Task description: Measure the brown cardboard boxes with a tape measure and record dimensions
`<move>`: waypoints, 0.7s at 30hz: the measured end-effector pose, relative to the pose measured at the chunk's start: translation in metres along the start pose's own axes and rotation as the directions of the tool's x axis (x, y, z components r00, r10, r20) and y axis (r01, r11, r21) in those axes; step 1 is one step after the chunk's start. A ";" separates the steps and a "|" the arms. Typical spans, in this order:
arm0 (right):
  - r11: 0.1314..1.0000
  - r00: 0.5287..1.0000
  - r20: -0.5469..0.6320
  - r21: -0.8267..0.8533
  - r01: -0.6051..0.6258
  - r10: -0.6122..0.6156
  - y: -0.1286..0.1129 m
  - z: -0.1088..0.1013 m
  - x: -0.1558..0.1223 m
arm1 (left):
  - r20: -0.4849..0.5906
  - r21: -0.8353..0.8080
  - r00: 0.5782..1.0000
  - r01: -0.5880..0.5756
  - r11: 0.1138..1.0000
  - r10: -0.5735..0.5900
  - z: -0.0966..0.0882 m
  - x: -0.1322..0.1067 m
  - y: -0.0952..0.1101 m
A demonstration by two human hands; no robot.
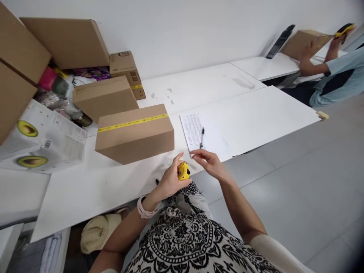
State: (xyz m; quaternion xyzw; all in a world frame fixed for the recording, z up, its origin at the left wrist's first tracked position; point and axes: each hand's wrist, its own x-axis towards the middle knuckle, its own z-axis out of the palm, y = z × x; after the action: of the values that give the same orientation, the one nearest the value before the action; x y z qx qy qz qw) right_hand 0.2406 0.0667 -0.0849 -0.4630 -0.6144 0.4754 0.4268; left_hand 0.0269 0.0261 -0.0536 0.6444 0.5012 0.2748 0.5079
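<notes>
My left hand (170, 180) is closed round a small yellow tape measure (183, 171) just above the near edge of the white table (244, 121). My right hand (209, 162) hovers beside it with fingers pinched together near the tape measure's mouth; whether it holds the tape's tip is too small to tell. A brown cardboard box with a yellow tape strip (135, 132) stands on the table just beyond my hands. A printed sheet (192, 131) with a black pen (201, 137) on it lies to the right of that box.
More cardboard boxes (105, 96) and a white avocado-printed box (42, 140) crowd the left. At the far right another person's hands (308, 57) hold a box and a yellow device. A cream bag (98, 233) sits under the table. Grey floor lies to the right.
</notes>
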 end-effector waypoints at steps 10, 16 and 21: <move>0.559 0.905 -0.358 -0.713 -0.424 0.231 0.044 -0.061 0.110 | -0.005 0.558 0.960 -0.230 0.797 0.281 0.023 0.064 -0.017; 0.818 0.969 -0.164 -0.520 -0.245 0.186 0.052 -0.068 0.117 | 0.015 0.762 0.969 -0.170 0.625 0.246 0.034 0.100 -0.021; 0.985 0.978 -0.200 0.174 -0.021 0.056 0.044 -0.098 0.092 | 0.002 0.774 0.979 -0.132 0.619 0.206 0.040 0.114 -0.024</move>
State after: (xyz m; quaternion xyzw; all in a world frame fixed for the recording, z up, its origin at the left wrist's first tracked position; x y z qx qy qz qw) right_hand 0.3231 0.1802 -0.1024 -0.4828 -0.5151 0.4845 0.5165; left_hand 0.0922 0.1159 -0.1067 0.8307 0.5291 0.1093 0.1343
